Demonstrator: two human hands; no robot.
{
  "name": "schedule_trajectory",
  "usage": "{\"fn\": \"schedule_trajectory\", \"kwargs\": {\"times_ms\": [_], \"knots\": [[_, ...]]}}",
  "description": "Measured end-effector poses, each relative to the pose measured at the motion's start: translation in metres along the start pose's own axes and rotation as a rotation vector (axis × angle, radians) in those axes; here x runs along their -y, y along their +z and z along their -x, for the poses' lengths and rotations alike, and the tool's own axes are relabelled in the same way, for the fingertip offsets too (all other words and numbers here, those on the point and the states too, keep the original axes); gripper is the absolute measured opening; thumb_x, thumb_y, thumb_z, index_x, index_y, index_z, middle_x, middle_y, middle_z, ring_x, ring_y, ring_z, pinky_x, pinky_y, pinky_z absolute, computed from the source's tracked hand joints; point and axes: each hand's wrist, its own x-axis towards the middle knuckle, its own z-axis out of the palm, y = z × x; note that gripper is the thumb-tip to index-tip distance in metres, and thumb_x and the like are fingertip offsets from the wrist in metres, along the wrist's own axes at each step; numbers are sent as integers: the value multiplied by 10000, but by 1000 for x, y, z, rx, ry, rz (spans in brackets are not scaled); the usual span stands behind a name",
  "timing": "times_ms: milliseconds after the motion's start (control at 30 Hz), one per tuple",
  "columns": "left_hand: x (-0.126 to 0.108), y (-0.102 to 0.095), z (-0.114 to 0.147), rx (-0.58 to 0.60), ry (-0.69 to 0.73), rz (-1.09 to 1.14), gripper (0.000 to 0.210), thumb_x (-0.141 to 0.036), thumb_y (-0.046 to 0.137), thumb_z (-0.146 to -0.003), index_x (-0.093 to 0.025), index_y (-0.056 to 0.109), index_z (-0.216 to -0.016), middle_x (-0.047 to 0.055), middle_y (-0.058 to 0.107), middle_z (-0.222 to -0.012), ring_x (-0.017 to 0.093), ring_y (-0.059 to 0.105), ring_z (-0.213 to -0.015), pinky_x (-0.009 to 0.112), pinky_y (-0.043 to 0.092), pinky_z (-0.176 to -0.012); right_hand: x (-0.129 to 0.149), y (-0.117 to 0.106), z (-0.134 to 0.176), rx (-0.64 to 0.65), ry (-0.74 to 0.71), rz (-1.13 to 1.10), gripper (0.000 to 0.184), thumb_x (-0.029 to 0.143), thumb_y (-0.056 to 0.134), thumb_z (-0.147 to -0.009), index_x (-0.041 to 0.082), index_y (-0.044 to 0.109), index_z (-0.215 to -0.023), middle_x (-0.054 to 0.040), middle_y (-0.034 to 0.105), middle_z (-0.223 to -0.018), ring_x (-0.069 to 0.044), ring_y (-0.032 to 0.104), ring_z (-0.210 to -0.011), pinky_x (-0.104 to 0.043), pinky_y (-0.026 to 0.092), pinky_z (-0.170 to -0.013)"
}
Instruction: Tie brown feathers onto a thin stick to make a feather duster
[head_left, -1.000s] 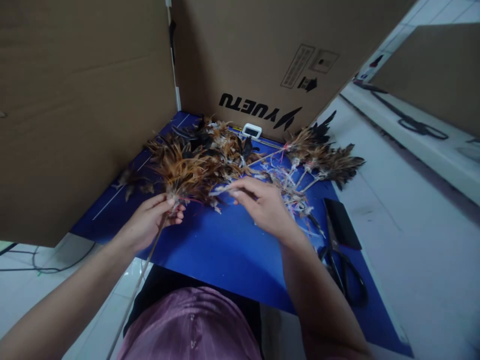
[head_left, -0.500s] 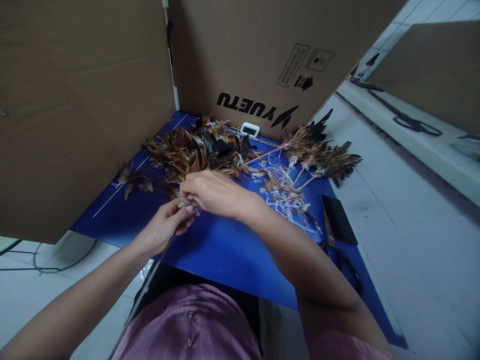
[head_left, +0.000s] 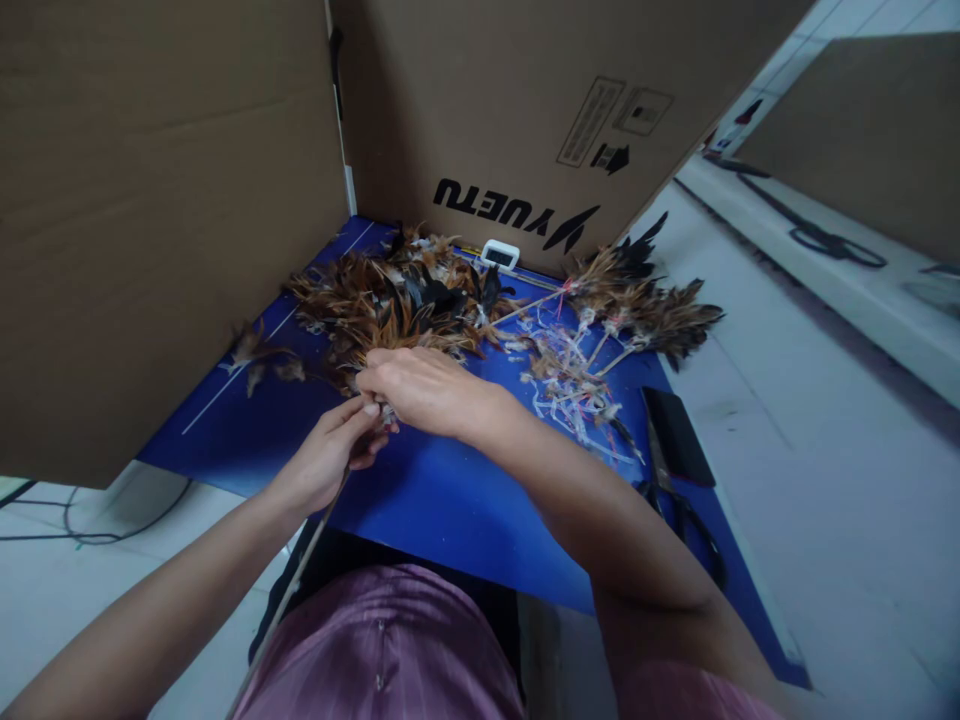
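My left hand (head_left: pixel 327 455) is closed around the upper end of a long thin stick (head_left: pixel 305 563), which slants down past my lap. Against it, my right hand (head_left: pixel 424 388) is pinched at the stick's tip. A small pale, fluffy bit, perhaps feather bases, shows between the fingers, but most of it is hidden. Just beyond my hands spreads a pile of brown and black feathers (head_left: pixel 397 295). Several loose brown feathers (head_left: pixel 259 350) lie to the left.
Feather bundles on sticks (head_left: pixel 645 310) lie at right, beside pale string scraps (head_left: pixel 566 385). Nearer are black-handled scissors (head_left: pixel 684 515) and a dark flat object (head_left: pixel 679 435). A small white display device (head_left: pixel 500 256) stands before the cardboard wall (head_left: pixel 480 110) bordering the blue tabletop (head_left: pixel 465 500).
My right fingers have shifted slightly over the stick's tip, and my left thumb has moved a little. Both hands stay together in the same place. The things on the table look unchanged.
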Motion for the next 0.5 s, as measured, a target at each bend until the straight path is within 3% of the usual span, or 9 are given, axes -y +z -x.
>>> {"fn": "schedule_trajectory", "kwargs": {"times_ms": [67, 133, 233, 300, 400, 500], "knots": [[2, -1, 0, -14, 13, -7, 275, -396, 693, -775, -140, 592, -757, 12, 532, -701, 78, 416, -540, 177, 222, -410, -1, 5, 0, -39, -7, 16, 80, 170, 618, -865, 189, 687, -902, -46, 632, -948, -147, 548, -726, -274, 282, -551], [3, -3, -1, -27, 23, -8, 287, -404, 704, -767, -138, 597, -754, 8, 520, -695, 76, 409, -540, 173, 226, -415, 0, 11, 6, -160, -8, 56, 92, 211, 600, -890, 193, 679, -932, -57, 628, -989, -176, 555, -803, -294, 339, -617], [5, -6, -1, -30, 24, 3, 275, -403, 700, -774, -146, 602, -771, -3, 499, -677, 76, 399, -540, 169, 221, -424, 5, 22, 23, -527, 35, 124, 174, 226, 493, -960, 194, 662, -978, -83, 617, -1096, -230, 511, -1016, -366, 366, -809], [6, -8, -1, -11, 29, 14, 270, -400, 696, -780, -153, 589, -758, -12, 479, -649, 78, 388, -537, 170, 212, -426, 10, 34, 34, -712, 71, 145, 242, 215, 419, -989, 201, 659, -968, -82, 627, -1053, -230, 490, -1022, -386, 344, -840], [7, -8, 0, 6, 23, 24, 276, -403, 692, -784, -161, 568, -735, -25, 449, -616, 80, 376, -533, 171, 216, -429, 15, 59, 40, -717, 65, 177, 271, 204, 395, -996, 194, 655, -921, -64, 625, -859, -206, 489, -835, -370, 340, -747], [9, -7, 2, -20, -5, 13, 288, -416, 686, -788, -168, 554, -729, -34, 433, -608, 78, 372, -527, 170, 231, -431, 16, 82, 36, -672, 52, 197, 239, 184, 411, -989, 169, 649, -972, -57, 619, -828, -197, 488, -782, -357, 345, -714]]}}
